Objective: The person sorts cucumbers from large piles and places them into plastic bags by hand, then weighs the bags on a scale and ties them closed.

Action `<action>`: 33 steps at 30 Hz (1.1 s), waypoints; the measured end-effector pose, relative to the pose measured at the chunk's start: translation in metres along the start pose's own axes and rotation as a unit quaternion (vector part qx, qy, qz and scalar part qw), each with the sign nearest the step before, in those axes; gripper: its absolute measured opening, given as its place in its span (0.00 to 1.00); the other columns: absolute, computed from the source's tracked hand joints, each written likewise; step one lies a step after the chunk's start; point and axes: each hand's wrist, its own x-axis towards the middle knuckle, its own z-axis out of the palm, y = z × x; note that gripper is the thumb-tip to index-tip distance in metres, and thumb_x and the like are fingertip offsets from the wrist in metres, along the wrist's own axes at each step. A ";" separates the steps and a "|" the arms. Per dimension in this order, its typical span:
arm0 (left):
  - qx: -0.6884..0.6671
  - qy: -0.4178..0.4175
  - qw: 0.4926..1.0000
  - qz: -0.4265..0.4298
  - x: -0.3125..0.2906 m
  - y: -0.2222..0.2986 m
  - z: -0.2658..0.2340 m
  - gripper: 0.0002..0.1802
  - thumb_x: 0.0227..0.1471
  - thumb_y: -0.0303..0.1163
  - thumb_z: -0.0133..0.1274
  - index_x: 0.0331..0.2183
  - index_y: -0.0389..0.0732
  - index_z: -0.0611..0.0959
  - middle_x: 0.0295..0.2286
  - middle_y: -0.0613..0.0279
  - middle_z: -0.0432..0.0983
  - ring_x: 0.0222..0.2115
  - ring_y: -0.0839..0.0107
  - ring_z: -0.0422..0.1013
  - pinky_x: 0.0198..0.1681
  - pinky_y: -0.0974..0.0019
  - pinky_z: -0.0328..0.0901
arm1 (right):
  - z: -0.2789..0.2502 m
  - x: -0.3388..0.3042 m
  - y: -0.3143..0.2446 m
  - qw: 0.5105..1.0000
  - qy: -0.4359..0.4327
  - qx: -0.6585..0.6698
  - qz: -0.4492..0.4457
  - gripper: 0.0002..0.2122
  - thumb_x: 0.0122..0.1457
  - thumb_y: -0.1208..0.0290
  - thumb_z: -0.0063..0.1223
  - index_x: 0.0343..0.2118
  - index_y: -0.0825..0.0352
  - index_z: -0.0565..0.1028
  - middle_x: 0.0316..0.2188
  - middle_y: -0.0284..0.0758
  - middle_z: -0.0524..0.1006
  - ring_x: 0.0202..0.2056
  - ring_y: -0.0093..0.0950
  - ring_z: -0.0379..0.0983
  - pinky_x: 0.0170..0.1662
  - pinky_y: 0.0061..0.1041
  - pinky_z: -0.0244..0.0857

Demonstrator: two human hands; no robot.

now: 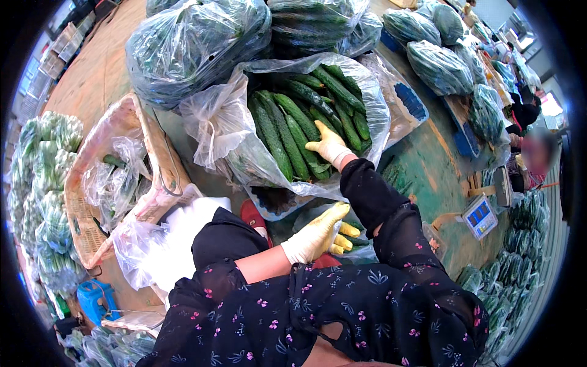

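A large clear plastic bag lies with its mouth wide, full of long green cucumbers. My right hand, in a pale yellow glove, reaches into the bag's right side with thumb and fingers apart, resting on or just over the cucumbers. Nearer to my body is my left hand, gloved in the same colour. Its fingers are stretched and apart, and I see nothing in them. Clear plastic and a few green cucumbers show beside and partly behind that hand.
Full cucumber bags stand behind the open one. At the left are a worn crate holding loose plastic, bagged vegetables and a blue container. Rightward are a scale display, many bagged cucumbers and another person.
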 end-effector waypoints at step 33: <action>-0.008 0.022 0.999 0.046 0.000 -0.012 -0.020 0.32 0.49 0.65 0.51 0.47 0.53 0.69 0.30 0.54 0.77 0.22 0.66 0.72 0.25 0.66 0.66 | -0.074 -0.325 0.042 0.948 -0.044 0.308 0.069 0.22 0.54 0.71 0.60 0.53 0.66 0.71 0.28 0.33 0.79 0.21 0.22 0.73 0.25 0.18 0.66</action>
